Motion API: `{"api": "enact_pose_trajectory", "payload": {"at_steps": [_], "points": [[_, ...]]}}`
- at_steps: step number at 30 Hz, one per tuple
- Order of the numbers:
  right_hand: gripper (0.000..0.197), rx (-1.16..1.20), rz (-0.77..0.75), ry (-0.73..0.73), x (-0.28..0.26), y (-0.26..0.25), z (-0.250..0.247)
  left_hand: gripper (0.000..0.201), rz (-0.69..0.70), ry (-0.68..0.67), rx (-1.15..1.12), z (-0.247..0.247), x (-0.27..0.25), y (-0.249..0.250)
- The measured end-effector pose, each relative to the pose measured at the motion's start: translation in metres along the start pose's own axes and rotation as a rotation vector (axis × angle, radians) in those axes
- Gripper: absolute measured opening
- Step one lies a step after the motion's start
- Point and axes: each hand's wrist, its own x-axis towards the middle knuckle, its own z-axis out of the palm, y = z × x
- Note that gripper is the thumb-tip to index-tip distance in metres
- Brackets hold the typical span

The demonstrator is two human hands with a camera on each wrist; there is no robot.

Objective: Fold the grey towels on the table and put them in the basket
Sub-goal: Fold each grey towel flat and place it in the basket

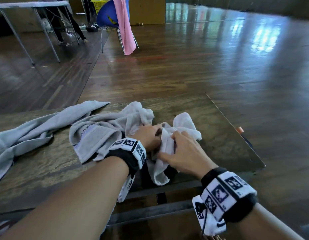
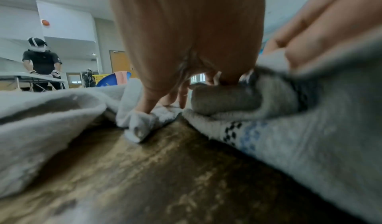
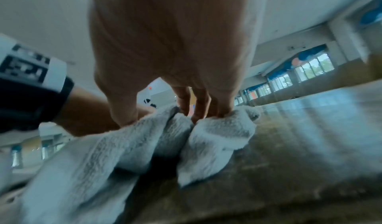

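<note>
No legible text, brand, number or sign in any view; the white wristbands (image 1: 128, 147) (image 1: 224, 192) carry only black-and-white square fiducial markers — patterns, not characters; on a hanging flap of the right-wrist band a few dark letter-like marks show, too blurred to read; the same marker band (image 3: 29, 69) in the right wrist view is likewise blurred; the grey towel (image 2: 244, 134) bears a woven chequered and blue border — a pattern, not lettering.
</note>
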Motion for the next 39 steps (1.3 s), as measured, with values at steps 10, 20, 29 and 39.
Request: {"api": "enact_pose_trajectory", "payload": {"at_steps": [10,20,29,39], "points": [[0.052,-0.120,-0.265,-0.048,0.004,-0.027,0.035,0.029,-0.174,0.030,-0.079,-0.021,-0.051,-0.036],[0.014,0.009,-0.159,0.481,-0.004,0.007,-0.042,0.011,0.098,0.504,-0.288,-0.066,-0.091,-0.036],[0.008,0.309,-0.241,0.577,-0.015,0.015,-0.060,0.023,0.146,0.725,-0.663,-0.071,-0.091,-0.028],[0.009,-0.167,-0.108,-0.015,0.011,0.049,-0.043,0.047,-0.180,0.249,-0.377,-0.041,-0.073,-0.082]]}}
